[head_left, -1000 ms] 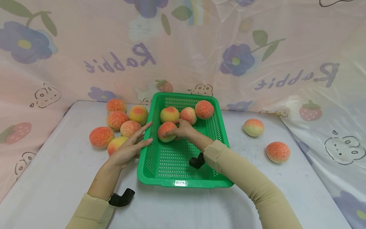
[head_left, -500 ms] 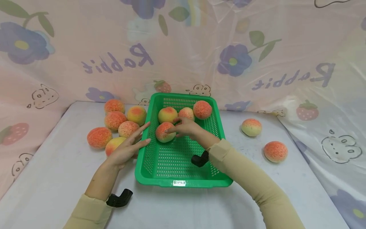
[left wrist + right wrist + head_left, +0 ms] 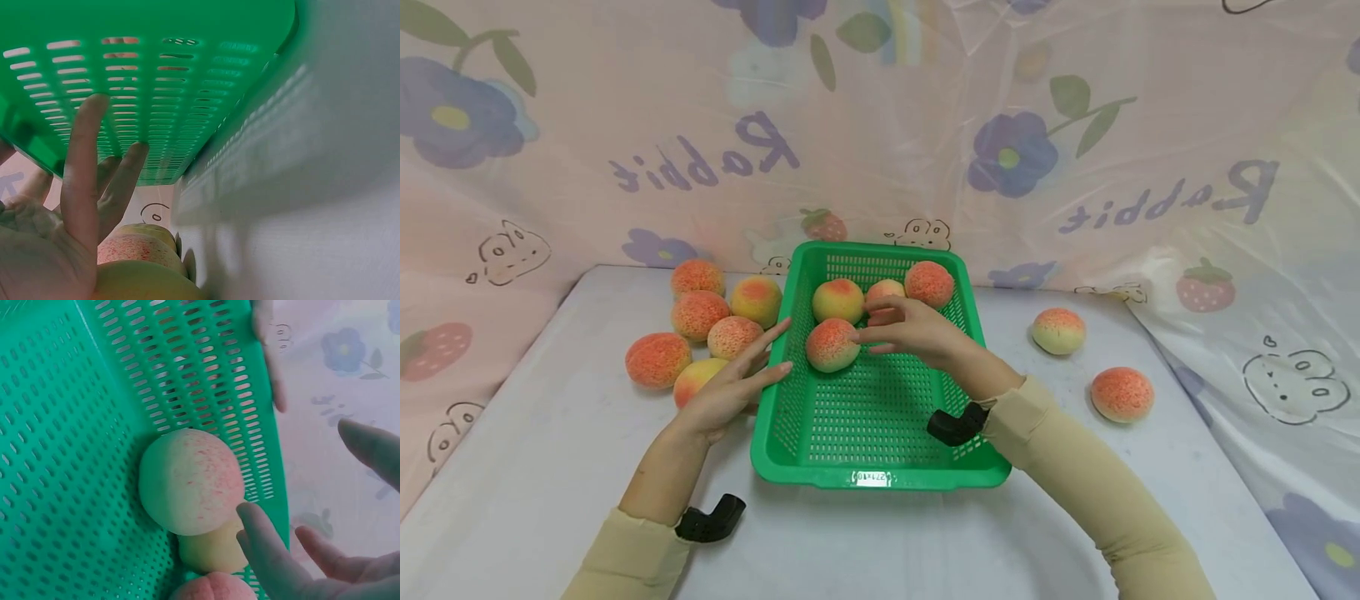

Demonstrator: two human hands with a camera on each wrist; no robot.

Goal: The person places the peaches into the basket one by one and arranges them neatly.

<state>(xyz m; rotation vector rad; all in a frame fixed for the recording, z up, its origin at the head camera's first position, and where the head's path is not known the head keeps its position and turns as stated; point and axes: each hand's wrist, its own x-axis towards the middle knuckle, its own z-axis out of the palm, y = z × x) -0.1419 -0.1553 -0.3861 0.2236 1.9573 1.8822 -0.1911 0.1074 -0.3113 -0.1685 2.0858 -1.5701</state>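
Observation:
In the head view, a green slotted basket (image 3: pixel 940 479) holds several peaches at its far end. My right hand (image 3: pixel 921 335) is over the basket, its fingers loosely extended just right of the front-left peach (image 3: pixel 832 347). In the right wrist view, thumb and fingers are spread apart with nothing between them, and that peach (image 3: pixel 190 481) rests against the slotted side wall. My left hand (image 3: pixel 730 392) lies along the basket's left side with extended fingers. Its fingertips (image 3: pixel 94 103) are right at the outer wall in the left wrist view.
Several peaches (image 3: pixel 658 360) sit on the white table (image 3: pixel 535 467) left of the basket. Two more stand to the right, a paler one (image 3: pixel 1058 332) and a redder one (image 3: pixel 1122 394). A printed curtain (image 3: pixel 880 150) hangs behind the table.
My right hand has let go of the front-left peach and drawn back to the right, its fingers opening. That peach stays in the basket. My left hand keeps its place at the basket's side.

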